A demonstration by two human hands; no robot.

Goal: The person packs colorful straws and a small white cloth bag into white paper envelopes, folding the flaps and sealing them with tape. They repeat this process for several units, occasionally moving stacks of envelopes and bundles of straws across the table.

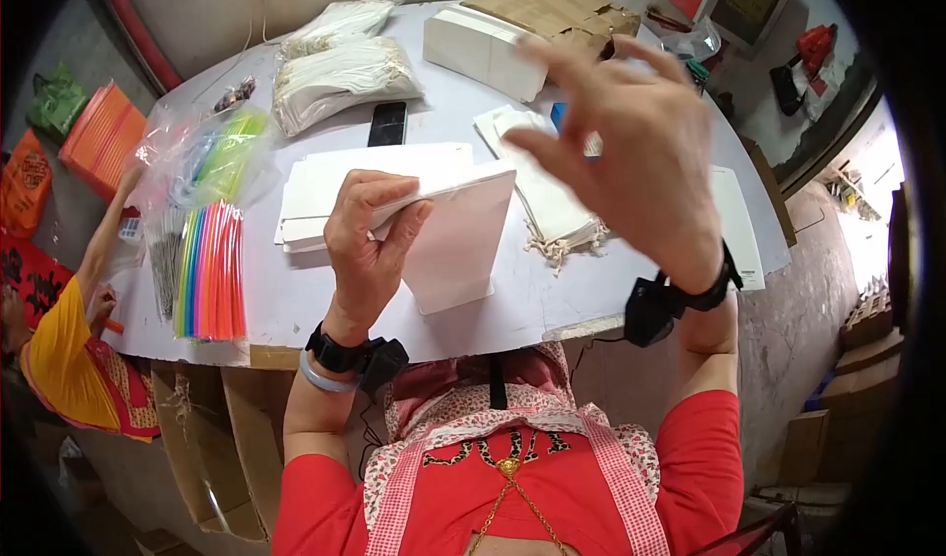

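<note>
At the left edge of the frame we see a co-worker's yellow sleeve (54, 344), the arm reaching up toward a clear bag (261, 167) in the left part of the frame. Orange packs (103, 137) are in the upper left. Just below the clear bag, on the desk (281, 325), we find a bundle of coloured sticks (212, 275) in many hues, laid side by side.

Further right, white bundles (340, 83) lie at the top, and a white stack (310, 182) sits left of centre. Our left hand (370, 226) is at the centre, its thumb and fingers clamped on the top edge of a white box (455, 246). We see that box upright and slightly tilted, its lower end near the desk's front edge. A dark phone (387, 125) lies behind the stack.

Right of centre lie white pouches (542, 182) with knotted cords; above them, a white block (478, 52) and brown cardboard (552, 6). Our right hand (641, 132), blurred, is raised at the upper right, thumb and fingers apart. Farther right, we see a white sheet (734, 226).
</note>
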